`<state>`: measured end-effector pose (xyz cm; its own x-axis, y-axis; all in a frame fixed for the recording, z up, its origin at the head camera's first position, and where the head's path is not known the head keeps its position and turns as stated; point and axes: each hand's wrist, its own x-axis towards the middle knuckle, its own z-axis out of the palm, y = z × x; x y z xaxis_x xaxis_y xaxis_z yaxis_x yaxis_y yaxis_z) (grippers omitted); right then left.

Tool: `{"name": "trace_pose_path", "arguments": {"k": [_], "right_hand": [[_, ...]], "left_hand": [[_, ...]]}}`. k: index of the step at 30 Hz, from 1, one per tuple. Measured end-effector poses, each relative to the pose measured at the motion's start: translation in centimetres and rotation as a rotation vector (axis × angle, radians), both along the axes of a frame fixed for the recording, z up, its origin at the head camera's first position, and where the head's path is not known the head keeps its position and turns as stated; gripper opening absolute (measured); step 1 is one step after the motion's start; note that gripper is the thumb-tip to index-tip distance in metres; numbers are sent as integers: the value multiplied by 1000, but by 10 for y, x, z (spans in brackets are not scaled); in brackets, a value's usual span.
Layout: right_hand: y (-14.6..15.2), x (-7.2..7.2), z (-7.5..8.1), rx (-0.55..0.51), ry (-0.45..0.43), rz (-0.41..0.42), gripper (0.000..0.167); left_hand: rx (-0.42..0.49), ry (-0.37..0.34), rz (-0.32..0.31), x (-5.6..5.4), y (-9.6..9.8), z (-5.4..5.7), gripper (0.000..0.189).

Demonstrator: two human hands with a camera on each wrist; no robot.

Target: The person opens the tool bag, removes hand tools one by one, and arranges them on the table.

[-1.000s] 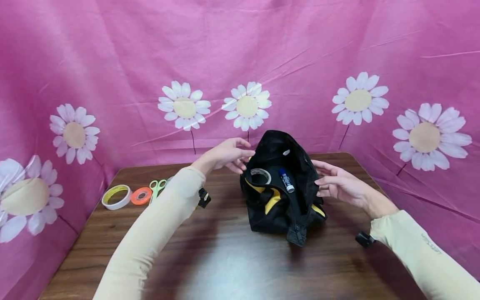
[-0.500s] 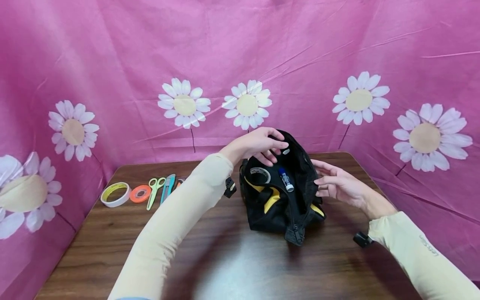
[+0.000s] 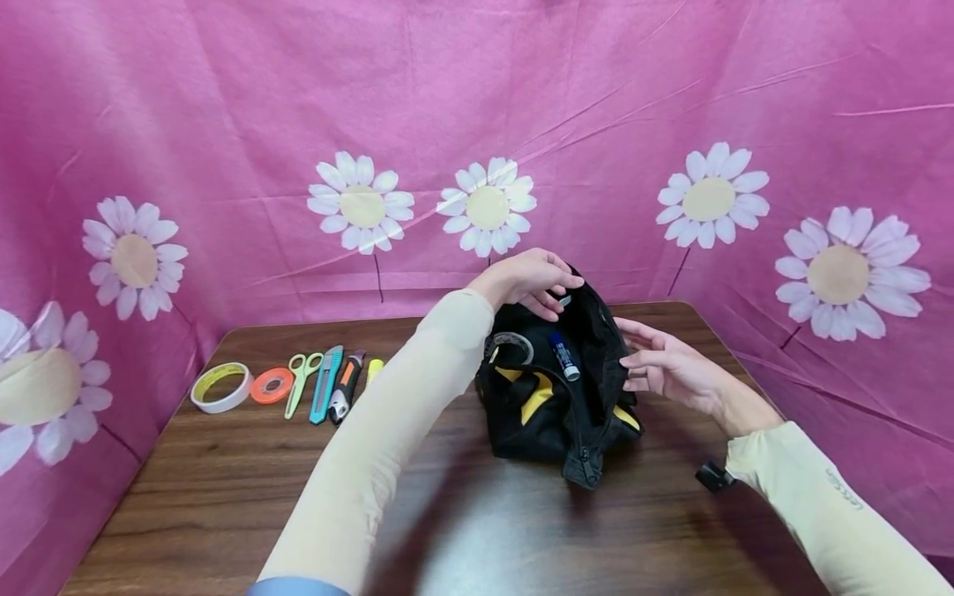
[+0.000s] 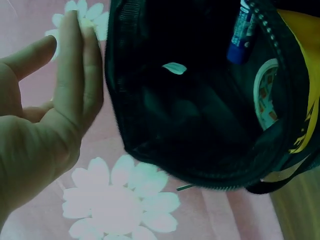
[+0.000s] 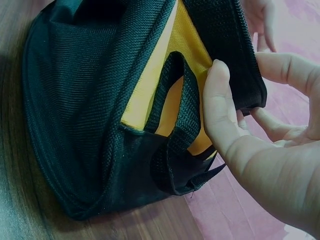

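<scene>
A black and yellow zippered tool bag (image 3: 525,430) stands on the table with its mouth spread wide. Inside lie a glue stick with a blue cap (image 3: 564,358) and a roll of tape (image 3: 514,341). My left hand (image 3: 531,283) is at the bag's back rim; in the left wrist view its fingers (image 4: 70,75) extend beside the zipper edge, holding nothing. My right hand (image 5: 270,135) pinches the bag's right rim, the thumb on the outer yellow side and the fingers across the black flap. A small white leaf-shaped patch (image 4: 175,68) shows within the dark interior.
On the left of the wooden table (image 3: 224,488) lie a white tape roll (image 3: 221,404), an orange tape roll (image 3: 272,386), green scissors (image 3: 301,381), a teal utility knife (image 3: 325,385), a black-orange knife (image 3: 346,389) and a yellow item (image 3: 375,369). A pink flowered cloth (image 3: 596,108) hangs behind.
My left hand has moved right from the bag's left side to its back rim, uncovering the knives on the table. My right hand stays at the right rim.
</scene>
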<state>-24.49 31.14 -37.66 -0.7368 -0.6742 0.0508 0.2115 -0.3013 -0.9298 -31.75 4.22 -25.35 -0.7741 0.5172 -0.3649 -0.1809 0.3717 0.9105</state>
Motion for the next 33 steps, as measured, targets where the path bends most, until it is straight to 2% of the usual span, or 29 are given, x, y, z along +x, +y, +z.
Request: {"name": "trace_pose_path", "arguments": {"k": [7,14,20,23,27,30,33], "right_hand": [[0,0,-3,-21,-1,27,60],[1,1,-4,-15,-9,6,62],[1,2,-4,-7,-16,-16,61],[1,2,-3,-13,-13,-10,61],[2,2,-4,-20,-6,-1,62],[2,2,-5,-26,-4,0,62],[2,2,-5,-33,-3,4,62]], "left_hand": [[-29,-69,37,-9,3,-23,37],[12,-144,107,-15,5,-47,37],[48,-231,138,-17,11,-68,55],[54,-245,137,-18,13,-79,60],[61,-232,155,-18,17,-96,56],[63,-231,189,-17,19,-105,50],[47,-227,193,-16,19,-110,46]]}}
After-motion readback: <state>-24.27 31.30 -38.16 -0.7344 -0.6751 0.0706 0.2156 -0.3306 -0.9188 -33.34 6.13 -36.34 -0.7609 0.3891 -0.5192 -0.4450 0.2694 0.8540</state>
